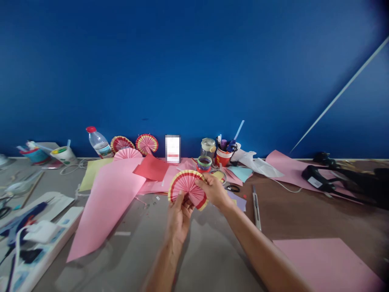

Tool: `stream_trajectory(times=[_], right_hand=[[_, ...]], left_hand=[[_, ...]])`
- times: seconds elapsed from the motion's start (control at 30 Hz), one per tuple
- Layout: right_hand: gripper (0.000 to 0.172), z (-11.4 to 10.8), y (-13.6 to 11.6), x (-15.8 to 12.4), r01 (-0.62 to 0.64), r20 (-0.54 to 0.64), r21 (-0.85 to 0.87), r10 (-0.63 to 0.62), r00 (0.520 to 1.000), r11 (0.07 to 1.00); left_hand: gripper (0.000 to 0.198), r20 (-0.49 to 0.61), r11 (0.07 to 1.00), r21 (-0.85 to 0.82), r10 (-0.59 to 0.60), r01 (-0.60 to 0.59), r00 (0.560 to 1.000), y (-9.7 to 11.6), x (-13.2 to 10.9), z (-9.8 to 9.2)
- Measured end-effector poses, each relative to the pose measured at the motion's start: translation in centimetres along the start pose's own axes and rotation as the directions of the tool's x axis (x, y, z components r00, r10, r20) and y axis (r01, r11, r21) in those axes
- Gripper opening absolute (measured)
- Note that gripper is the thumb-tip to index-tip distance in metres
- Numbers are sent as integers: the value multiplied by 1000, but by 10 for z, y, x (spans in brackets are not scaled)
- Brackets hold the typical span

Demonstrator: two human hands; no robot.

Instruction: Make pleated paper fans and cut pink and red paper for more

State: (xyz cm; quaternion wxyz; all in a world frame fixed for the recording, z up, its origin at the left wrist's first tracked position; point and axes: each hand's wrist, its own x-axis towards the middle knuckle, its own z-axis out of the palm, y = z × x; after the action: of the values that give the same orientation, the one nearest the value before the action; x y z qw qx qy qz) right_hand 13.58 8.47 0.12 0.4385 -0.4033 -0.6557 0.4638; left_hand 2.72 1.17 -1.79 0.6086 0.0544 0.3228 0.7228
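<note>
A pleated paper fan (186, 183), pink with a red band and a yellow rim, is spread wide above the table. My left hand (181, 213) grips it from below, near the point where the folds meet. At its right side, my right hand (214, 188) has thumb and fingers closed on the edge of the pleats. Behind the fan lie pink paper sheets and a red paper piece (153, 167). Two similar round paper fans, one on the left (122, 144) and one beside it (146, 143), lean against the blue wall.
A power strip (57, 239) and a blue glue gun (26, 219) lie at left. Toward the back stand a tilted bottle (99, 142), a glass jar (208, 147) and a red cup of tools (223, 157). A utility knife (256, 209) and pink sheet (325, 261) lie right.
</note>
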Motion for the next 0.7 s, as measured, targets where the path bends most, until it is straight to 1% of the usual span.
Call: stream_trajectory(times=[0.1,0.27,0.4,0.53,0.6,0.7], right_hand=[[30,4,1,0,-3,-35,31,4,999,1000],[28,8,2,0,22,-78,-8,-23,997,1000],[29,9,1,-2,40,-132,-35,-44,990,999],[27,10,-2,-2,59,-190,-19,-61,980,998],[27,10,-3,-2,55,-222,-30,-61,973,998],[26,8,-2,-2,55,-260,-54,-67,963,997]], left_hand=[[22,-9,997,-69,-28,27,1000,-2,1,0],[4,-84,986,-144,-100,87,991,-2,1,3],[6,-100,975,-196,-121,100,988,0,-1,7],[10,-37,972,-212,-113,103,993,1,-2,4],[13,7,973,-203,-110,109,994,1,-2,2],[13,74,977,-172,-119,130,990,0,-2,-1]])
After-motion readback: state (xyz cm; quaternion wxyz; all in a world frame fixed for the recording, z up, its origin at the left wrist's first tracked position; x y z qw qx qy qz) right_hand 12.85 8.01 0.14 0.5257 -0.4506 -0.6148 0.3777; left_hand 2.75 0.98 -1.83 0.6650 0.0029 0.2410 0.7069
